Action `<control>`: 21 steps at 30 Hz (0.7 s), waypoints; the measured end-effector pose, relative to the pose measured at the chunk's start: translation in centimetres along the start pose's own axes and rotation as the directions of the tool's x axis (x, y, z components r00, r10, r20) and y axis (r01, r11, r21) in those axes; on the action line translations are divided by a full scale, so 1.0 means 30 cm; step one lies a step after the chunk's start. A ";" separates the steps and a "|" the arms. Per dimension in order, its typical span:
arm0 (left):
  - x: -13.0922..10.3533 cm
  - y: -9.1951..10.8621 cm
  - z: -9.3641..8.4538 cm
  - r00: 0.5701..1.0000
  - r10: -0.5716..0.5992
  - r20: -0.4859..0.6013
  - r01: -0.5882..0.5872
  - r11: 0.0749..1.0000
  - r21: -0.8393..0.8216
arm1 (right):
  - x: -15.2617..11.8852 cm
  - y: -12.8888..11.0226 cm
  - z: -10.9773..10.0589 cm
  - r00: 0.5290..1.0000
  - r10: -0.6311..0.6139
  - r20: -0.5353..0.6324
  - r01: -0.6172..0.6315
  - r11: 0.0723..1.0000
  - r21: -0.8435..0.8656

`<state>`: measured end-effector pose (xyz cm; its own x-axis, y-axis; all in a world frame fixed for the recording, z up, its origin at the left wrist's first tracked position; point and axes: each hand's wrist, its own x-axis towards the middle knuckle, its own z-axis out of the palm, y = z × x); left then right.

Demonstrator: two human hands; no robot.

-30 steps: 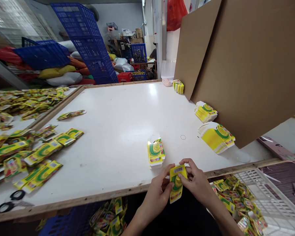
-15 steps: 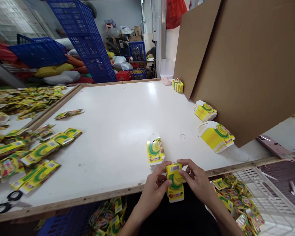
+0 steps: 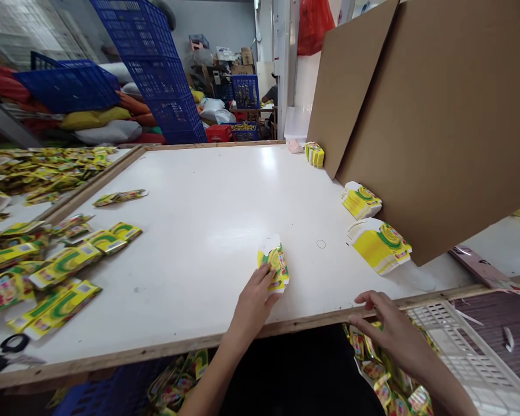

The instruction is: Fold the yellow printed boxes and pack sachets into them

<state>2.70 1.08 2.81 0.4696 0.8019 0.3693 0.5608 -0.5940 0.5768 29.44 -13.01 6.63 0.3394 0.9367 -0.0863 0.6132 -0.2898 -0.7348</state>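
Note:
My left hand (image 3: 253,297) reaches onto a small stack of flat yellow cartons (image 3: 281,266) near the table's front edge. Its fingers press on the top carton while the thumb sits at the near side, closed on it. My right hand (image 3: 385,329) is apart from it, over the white plastic basket (image 3: 472,346) at the right. Thumb and fingers there are spread with nothing between them. Inside that basket lie several yellow packets (image 3: 390,375), partly hidden by the hand and forearm.
Fanned stacks of yellow cartons (image 3: 381,245) stand along a leaning cardboard sheet (image 3: 442,127). Filled yellow boxes (image 3: 69,263) and scissors (image 3: 11,352) lie on the left of the white table (image 3: 190,231). A blue crate (image 3: 99,393) is below the front edge.
The yellow box held in both hands is gone from them. My left hand moved up onto the carton stack. My right hand moved right, over the basket, and opened.

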 end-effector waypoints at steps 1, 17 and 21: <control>0.004 -0.018 -0.007 1.000 0.031 -0.001 -0.031 0.999 0.029 | 0.003 -0.009 0.024 0.999 -0.013 0.045 0.011 0.999 0.040; -0.112 0.189 0.022 0.989 -0.124 -0.081 0.016 0.633 -0.774 | 0.009 -0.144 0.238 0.998 0.037 -0.041 0.009 0.624 0.781; -0.075 0.193 -0.013 0.922 -0.167 0.350 0.377 0.170 -0.911 | -0.010 -0.175 0.270 0.999 -0.039 0.030 -0.001 0.598 0.801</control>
<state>4.63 -4.13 5.60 0.5779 0.8161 -0.0110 -0.3486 0.2590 0.9008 20.35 -10.17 5.05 0.2933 0.9528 -0.0778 -0.2053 -0.0168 -0.9786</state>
